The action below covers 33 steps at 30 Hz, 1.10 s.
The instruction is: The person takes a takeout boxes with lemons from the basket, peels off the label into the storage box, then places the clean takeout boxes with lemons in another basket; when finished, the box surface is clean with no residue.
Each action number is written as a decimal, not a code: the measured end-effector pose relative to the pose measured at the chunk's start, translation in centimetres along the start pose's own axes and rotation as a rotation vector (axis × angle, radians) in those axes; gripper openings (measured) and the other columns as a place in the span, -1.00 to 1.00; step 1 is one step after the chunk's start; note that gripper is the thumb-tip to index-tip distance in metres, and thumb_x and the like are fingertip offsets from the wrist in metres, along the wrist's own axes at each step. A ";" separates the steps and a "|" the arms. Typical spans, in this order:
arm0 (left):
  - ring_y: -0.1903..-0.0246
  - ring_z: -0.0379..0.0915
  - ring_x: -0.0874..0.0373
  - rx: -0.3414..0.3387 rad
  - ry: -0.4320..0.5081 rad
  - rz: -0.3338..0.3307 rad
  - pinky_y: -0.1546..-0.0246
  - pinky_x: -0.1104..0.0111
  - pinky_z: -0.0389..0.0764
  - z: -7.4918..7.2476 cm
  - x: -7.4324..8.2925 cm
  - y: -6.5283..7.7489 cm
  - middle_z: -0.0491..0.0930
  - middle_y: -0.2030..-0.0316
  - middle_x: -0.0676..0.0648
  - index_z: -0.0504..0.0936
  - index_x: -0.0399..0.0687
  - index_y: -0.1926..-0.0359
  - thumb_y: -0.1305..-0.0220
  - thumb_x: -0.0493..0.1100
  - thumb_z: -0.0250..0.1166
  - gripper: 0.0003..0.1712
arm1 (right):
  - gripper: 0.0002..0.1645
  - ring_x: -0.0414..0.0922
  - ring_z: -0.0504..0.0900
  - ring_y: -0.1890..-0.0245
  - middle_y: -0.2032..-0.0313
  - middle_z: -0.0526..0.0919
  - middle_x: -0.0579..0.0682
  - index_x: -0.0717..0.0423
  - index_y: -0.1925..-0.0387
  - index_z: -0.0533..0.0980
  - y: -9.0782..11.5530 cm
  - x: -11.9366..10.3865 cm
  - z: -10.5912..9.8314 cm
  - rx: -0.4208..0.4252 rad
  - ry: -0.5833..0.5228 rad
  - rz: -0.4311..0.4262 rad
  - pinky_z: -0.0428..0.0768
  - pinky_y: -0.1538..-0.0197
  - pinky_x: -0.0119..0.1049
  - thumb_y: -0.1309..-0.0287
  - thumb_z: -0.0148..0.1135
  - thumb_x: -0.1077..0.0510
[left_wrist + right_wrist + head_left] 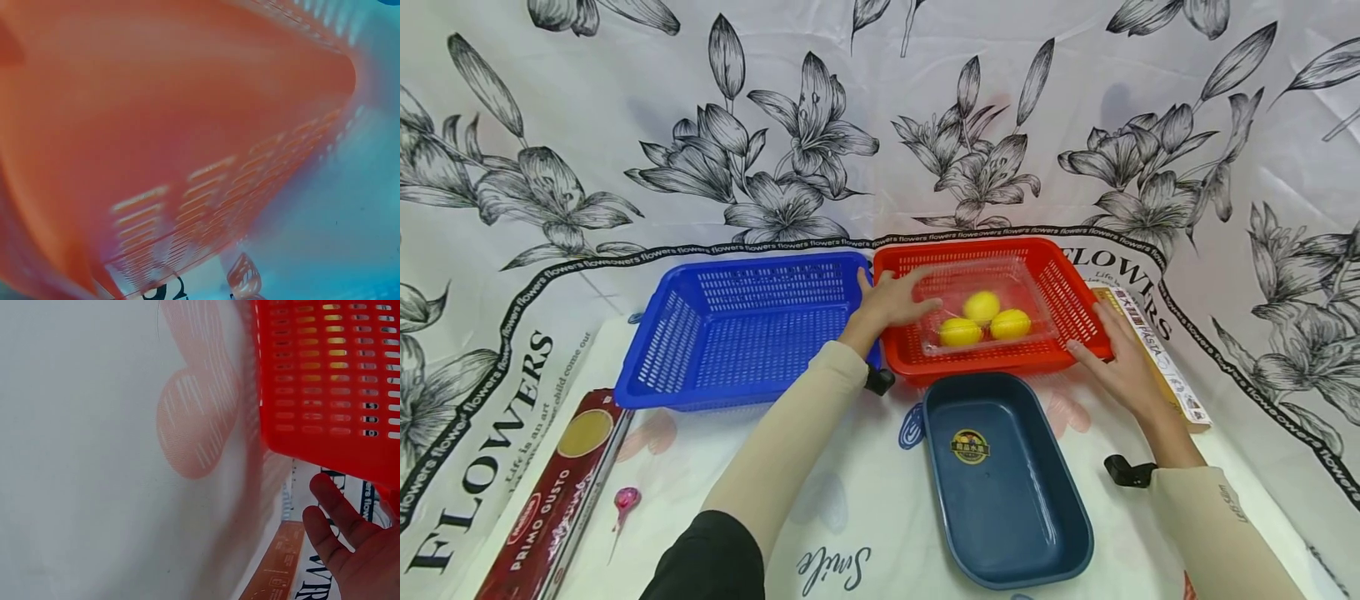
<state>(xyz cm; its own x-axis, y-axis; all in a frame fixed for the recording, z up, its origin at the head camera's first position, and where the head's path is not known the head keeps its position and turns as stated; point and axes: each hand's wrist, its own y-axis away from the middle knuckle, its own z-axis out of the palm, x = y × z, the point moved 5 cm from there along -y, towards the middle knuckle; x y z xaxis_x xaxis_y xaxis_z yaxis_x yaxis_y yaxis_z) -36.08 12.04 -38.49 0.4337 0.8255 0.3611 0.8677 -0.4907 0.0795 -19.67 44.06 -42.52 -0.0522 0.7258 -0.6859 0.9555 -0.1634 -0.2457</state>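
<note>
A red slotted plastic basket (1071, 287) stands at the back, with a clear plastic box (1037, 287) inside it. Three yellow lemons (982, 307) lie in that box. My left hand (891, 300) grips the basket's left rim, its thumb and a finger reaching over the inside. Opposite, my right hand (1120, 367) holds the right end, thumb on the rim; in the right wrist view two fingers of the right hand (353, 544) extend below the basket (331, 419). Red basket wall (156, 112) fills most of the left wrist view, where the left fingers cannot be made out.
A blue slotted basket (752, 329) sits close on the left. In front of the red basket is a dark blue tray (1000, 517) with a round sticker. A pasta box (1157, 358) lies right; a dark red package (557, 500) and a pink lollipop (627, 500) lie left.
</note>
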 end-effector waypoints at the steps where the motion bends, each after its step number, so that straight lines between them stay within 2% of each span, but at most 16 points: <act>1: -0.47 -0.03 -0.15 0.002 0.000 0.001 -0.34 -0.33 -0.54 0.0 -0.1 0.0 0.37 -0.36 0.01 0.02 0.61 -0.44 -0.22 0.44 0.04 -0.21 | -0.01 0.17 -0.06 -0.51 -0.54 -0.14 -0.18 -0.17 -0.51 -0.02 0.0 0.0 0.1 0.001 0.001 -0.001 0.10 -0.23 0.52 -0.17 0.26 -0.12; 10: -0.46 0.02 -0.11 0.042 0.009 -0.044 -0.41 -0.26 -0.46 -0.1 -1.1 0.0 0.41 -0.33 0.02 0.12 0.46 -0.44 -0.20 0.43 0.09 -0.18 | -0.01 0.18 -0.06 -0.50 -0.54 -0.13 -0.10 -0.10 -0.51 -0.01 -0.7 -0.5 0.8 0.000 0.004 -0.012 0.15 -0.22 0.50 -0.17 0.25 -0.13; 17: -0.49 -0.10 -0.15 0.062 0.035 -0.032 -0.45 -0.20 -0.40 -0.3 -1.7 0.1 0.36 -0.37 0.00 0.11 0.37 -0.45 -0.20 0.38 0.12 -0.16 | -0.01 0.19 -0.06 -0.50 -0.54 -0.11 -0.06 -0.07 -0.51 0.00 -1.1 -0.8 1.3 -0.004 0.009 -0.017 0.13 -0.23 0.50 -0.18 0.24 -0.14; 21: -0.51 -0.16 -0.16 0.050 0.051 -0.034 -0.46 -0.18 -0.41 -0.5 -1.9 0.4 0.31 -0.40 -0.01 0.09 0.33 -0.47 -0.21 0.37 0.13 -0.14 | -0.01 0.19 -0.06 -0.50 -0.54 -0.11 -0.07 -0.08 -0.51 -0.01 -1.2 -0.8 1.5 -0.008 0.012 -0.020 0.13 -0.23 0.50 -0.18 0.24 -0.14; 28: -0.52 -0.26 -0.18 -0.011 0.167 -0.034 -0.47 -0.14 -0.42 -1.2 -1.5 1.1 0.13 -0.48 -0.03 -0.07 0.23 -0.52 -0.23 0.36 0.11 -0.04 | -0.02 0.21 -0.06 -0.50 -0.54 -0.13 -0.09 -0.08 -0.51 -0.01 -1.6 -0.9 1.4 -0.011 -0.004 -0.038 0.11 -0.23 0.51 -0.19 0.23 -0.12; 33: -0.52 -0.31 -0.19 0.001 0.255 -0.027 -0.47 -0.17 -0.33 -1.8 -0.5 2.3 0.15 -0.47 -0.02 -0.02 0.21 -0.51 -0.27 0.30 0.11 -0.10 | -0.03 0.22 -0.04 -0.49 -0.54 -0.13 -0.10 -0.08 -0.51 -0.02 -1.8 -0.6 1.2 -0.017 -0.021 -0.038 0.13 -0.21 0.51 -0.21 0.22 -0.11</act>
<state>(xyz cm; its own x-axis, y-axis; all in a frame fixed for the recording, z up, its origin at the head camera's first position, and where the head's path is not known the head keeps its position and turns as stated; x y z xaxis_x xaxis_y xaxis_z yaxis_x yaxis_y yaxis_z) -34.73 9.99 -36.86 0.3351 0.7416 0.5811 0.8785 -0.4688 0.0917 -21.72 43.06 -42.51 -0.0943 0.7170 -0.6907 0.9575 -0.1247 -0.2601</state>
